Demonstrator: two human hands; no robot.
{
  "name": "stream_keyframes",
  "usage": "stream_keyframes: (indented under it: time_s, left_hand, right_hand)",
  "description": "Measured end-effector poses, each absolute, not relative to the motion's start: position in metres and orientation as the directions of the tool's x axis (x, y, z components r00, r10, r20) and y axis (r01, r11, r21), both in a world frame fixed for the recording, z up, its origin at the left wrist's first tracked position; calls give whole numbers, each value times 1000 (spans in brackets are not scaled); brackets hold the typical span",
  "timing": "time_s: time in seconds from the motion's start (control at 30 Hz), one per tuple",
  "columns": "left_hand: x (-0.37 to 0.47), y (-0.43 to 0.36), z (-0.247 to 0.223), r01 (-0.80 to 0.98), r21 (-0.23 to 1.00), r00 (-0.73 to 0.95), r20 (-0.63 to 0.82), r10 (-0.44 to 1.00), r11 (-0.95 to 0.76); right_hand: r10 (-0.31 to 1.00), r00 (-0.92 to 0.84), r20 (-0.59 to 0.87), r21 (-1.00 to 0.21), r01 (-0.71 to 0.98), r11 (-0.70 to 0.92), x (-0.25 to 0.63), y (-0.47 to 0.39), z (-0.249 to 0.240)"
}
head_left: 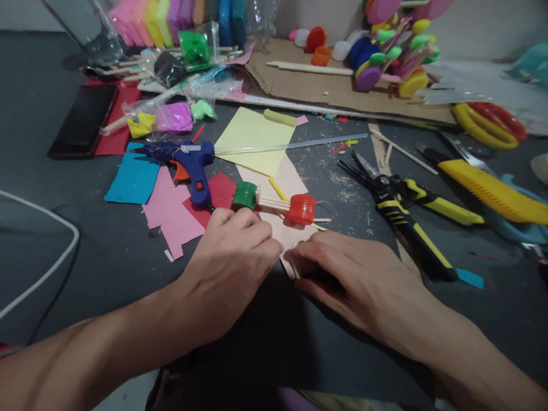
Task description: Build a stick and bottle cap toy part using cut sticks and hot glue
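My left hand (237, 257) is closed, knuckles up, beside a pale pink paper strip (278, 228); whatever its fingers hold is hidden. My right hand (346, 268) has its thumb and fingers pinched on the near end of that strip. Just beyond both hands lies a small piece made of green bottle caps (245, 195) and red bottle caps (302, 209), joined by pale sticks (274, 201). A blue glue gun (199, 171) rests to the left, over red paper (220, 185) and pink paper (171, 211). Yellow paper (252, 140) lies behind the caps.
Black-and-yellow pliers (411, 222) and a yellow cutter (492, 188) lie at the right. A phone (83, 123) and bagged clay (173, 117) sit at the left. Cardboard (295, 80) with colourful cap pieces (368, 65) is at the back. A white cable (55, 214) curves at the left edge.
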State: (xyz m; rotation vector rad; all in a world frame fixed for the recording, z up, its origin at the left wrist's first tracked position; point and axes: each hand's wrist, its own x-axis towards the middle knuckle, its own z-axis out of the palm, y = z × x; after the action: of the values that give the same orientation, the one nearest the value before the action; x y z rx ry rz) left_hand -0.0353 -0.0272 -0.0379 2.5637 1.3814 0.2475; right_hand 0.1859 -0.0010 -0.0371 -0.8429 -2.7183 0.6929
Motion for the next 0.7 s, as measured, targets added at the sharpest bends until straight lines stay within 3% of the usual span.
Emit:
stream_keyframes:
  time_s: [0.17,0.7]
  left_hand:
    - [-36,-29,-38,807,265,537,46,843,-528]
    - [-37,-29,-41,799,278,538,68,840,-533]
  right_hand:
    - [599,-798,63,-523,485,701,189,-1,-38]
    - [649,-755,94,-840,290,459,222,0,-5]
